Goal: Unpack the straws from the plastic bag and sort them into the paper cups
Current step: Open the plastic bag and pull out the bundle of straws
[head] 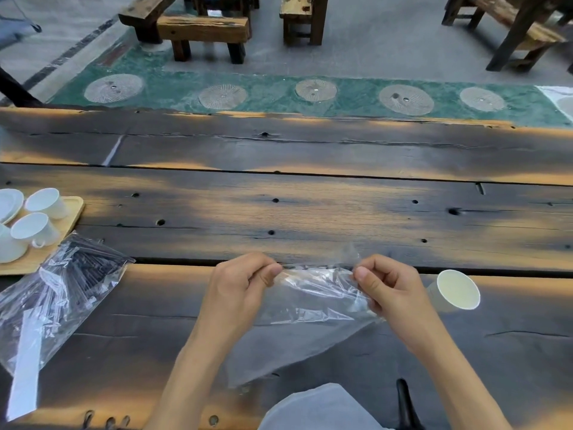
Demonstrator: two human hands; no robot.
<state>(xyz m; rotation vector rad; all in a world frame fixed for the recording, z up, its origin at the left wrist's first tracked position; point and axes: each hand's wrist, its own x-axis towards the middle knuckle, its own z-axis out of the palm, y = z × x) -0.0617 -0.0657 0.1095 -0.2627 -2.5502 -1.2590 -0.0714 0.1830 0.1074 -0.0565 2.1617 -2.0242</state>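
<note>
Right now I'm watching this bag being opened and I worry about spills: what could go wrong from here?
1. The left hand and right hand pinch the clear bag at its top edge; a sudden tear could scatter whatever is inside.
2. The paper cup sits close beside the right hand; a jerk might knock it over.

Soft, even daylight, fairly bright, with no hard shadows; warm orange patches alternate with dark charred wood on the desk point(310, 212). White glare streaks the clear bags, strongest on the bag point(59, 299) at 9 o'clock. Wide-angle distortion bows the desk's far edge and stretches the corners, and the benches point(204, 32) at 12 o'clock look slightly soft.
</note>
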